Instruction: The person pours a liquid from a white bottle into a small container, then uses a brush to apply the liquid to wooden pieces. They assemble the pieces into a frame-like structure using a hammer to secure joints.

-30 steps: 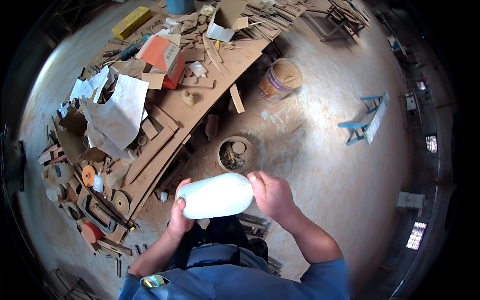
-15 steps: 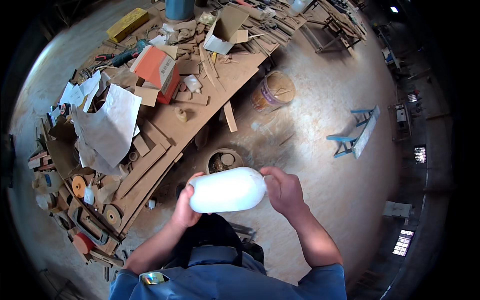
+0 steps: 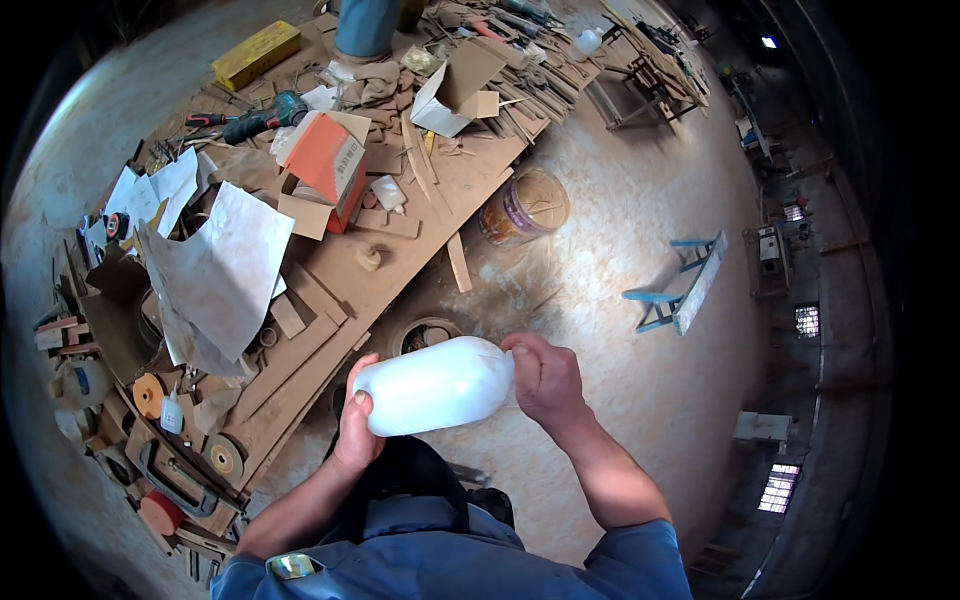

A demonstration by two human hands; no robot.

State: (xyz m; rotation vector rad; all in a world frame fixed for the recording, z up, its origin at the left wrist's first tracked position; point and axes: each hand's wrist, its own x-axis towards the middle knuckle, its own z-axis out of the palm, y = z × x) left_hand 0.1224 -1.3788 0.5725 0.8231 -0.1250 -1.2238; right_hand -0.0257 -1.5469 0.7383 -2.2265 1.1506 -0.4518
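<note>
White bottle (image 3: 437,387): between hands, long axis roughly crosswise. Left hand (image 3: 357,425): curled round left end. Right hand (image 3: 547,377): fingers pinching right end.

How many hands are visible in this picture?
2. The left hand holds the left end of the white container; the right hand is at its right end. Some fingers are hidden.

The white bottle (image 3: 432,388) is showing smooth, glossy plastic. The table (image 3: 460,192) is looking matt and wooden. Toward its left edge, a paper sheet (image 3: 228,262) is showing smudges; near its lower corner, a disc (image 3: 216,450) is looking matt.
</note>
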